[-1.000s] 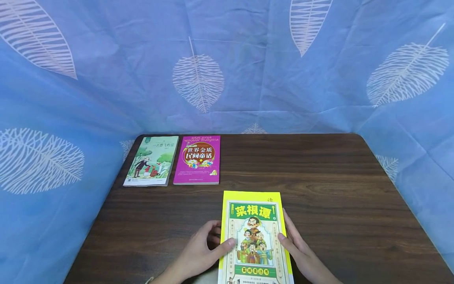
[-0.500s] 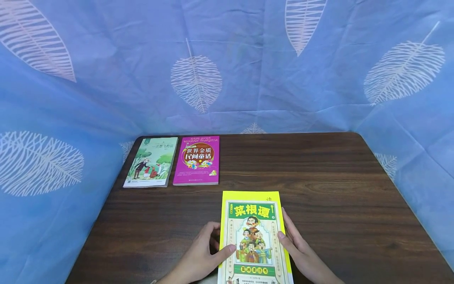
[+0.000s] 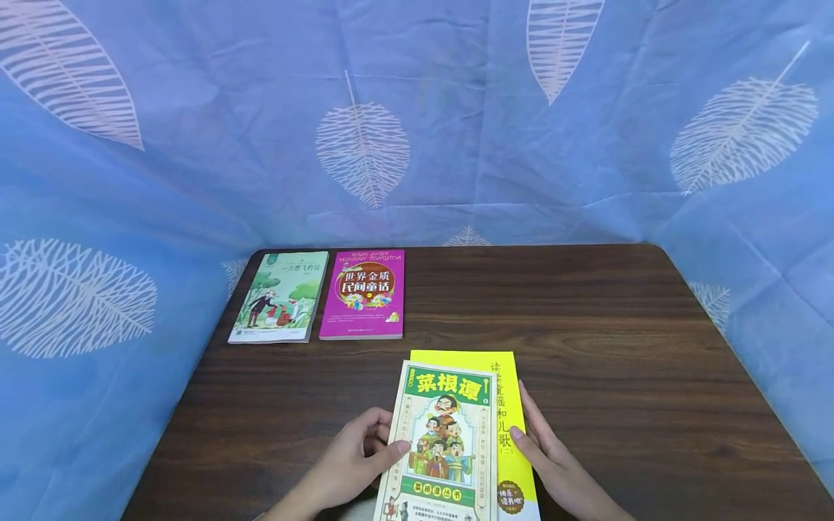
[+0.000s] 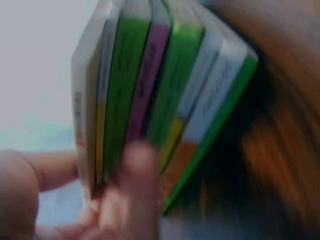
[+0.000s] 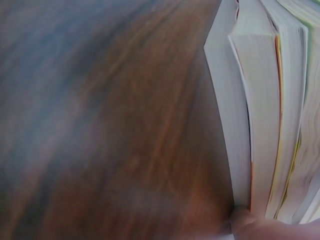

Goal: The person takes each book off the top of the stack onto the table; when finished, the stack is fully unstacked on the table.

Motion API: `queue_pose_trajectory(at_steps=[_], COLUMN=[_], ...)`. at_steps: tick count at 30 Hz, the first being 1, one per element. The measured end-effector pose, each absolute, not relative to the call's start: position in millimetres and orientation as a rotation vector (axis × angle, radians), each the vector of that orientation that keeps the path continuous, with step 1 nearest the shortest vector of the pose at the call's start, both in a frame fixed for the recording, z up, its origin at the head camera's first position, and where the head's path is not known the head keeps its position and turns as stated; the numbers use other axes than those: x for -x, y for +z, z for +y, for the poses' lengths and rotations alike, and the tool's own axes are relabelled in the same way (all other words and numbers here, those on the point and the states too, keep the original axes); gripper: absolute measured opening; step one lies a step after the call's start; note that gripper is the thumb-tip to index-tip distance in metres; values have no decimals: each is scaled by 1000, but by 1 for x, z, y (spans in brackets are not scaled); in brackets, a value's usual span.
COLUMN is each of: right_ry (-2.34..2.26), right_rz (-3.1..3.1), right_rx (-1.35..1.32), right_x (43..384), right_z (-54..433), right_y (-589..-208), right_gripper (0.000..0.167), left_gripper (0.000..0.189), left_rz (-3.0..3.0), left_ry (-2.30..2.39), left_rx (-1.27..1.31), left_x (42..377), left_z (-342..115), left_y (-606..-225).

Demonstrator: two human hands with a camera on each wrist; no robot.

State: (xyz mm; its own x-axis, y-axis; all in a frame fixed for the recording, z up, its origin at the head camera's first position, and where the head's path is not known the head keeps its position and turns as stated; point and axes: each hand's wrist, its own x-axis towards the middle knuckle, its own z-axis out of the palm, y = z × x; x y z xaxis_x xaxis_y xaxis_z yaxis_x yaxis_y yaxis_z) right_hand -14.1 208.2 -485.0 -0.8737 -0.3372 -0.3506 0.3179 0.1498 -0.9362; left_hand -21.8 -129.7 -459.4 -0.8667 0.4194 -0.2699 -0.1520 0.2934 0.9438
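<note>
My left hand (image 3: 352, 459) grips the left edge of a cream book with a green title band (image 3: 433, 481), thumb on its cover. This book lies on top, shifted left and slightly tilted over a yellow book (image 3: 482, 358). In the left wrist view, the stack of several books (image 4: 132, 70) shows green, purple and white spines, with blurred fingers in front. My right hand (image 3: 554, 463) holds the stack's right side, its thumb at the yellow cover's edge and its fingers along the side. Page edges (image 5: 262, 110) fill the right wrist view's right side.
At the table's back left lie a light green book (image 3: 280, 297) and, to its right, a magenta book (image 3: 361, 325). The dark wooden table (image 3: 586, 311) has rounded back corners. Blue leaf-patterned cloth (image 3: 456, 145) surrounds it at the back and sides.
The cream book has slid left with my left hand, tilting a little and baring the right part of the yellow cover. My right hand has stayed at the stack's right side.
</note>
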Motion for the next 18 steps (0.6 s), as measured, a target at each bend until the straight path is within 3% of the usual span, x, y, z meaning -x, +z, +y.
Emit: queue_pose_trajectory(at_steps=[13, 18], right_ry=[-1820, -1797], right_rz=[1839, 1860], right_rx=[49, 33], right_x=[13, 14], right_z=[212, 211], right_y=[-485, -486], right_gripper=[83, 84], left_gripper=[46, 47], left_rz=[1747, 1763], left_ry=[1740, 1790], left_rx=[-604, -580], left_x=[44, 57], left_z=[-162, -161], left_y=[-449, -447])
